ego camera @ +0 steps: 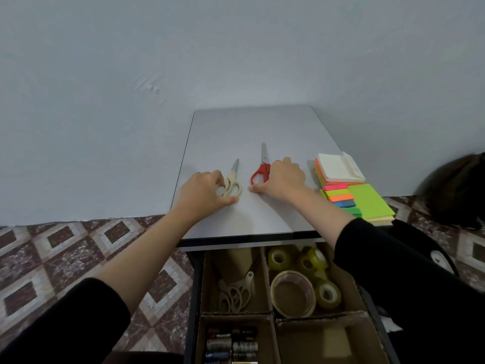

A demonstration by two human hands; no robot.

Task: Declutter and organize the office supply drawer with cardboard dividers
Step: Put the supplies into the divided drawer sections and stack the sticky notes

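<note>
two scissors lie on the desk (249,127), far of the open drawer (195,298), left hand (203,189) pinching the beige pair (232,182) by its handles, right hand (282,179) curled over the red pair (258,174), and lifting both at once could let blades swing open or snag a divider (269,282).

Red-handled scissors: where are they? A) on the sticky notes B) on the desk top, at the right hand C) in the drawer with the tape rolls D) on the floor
B: the red-handled scissors lie on the desk top, handles held by the right hand; the left hand grips the cream scissors.
</note>
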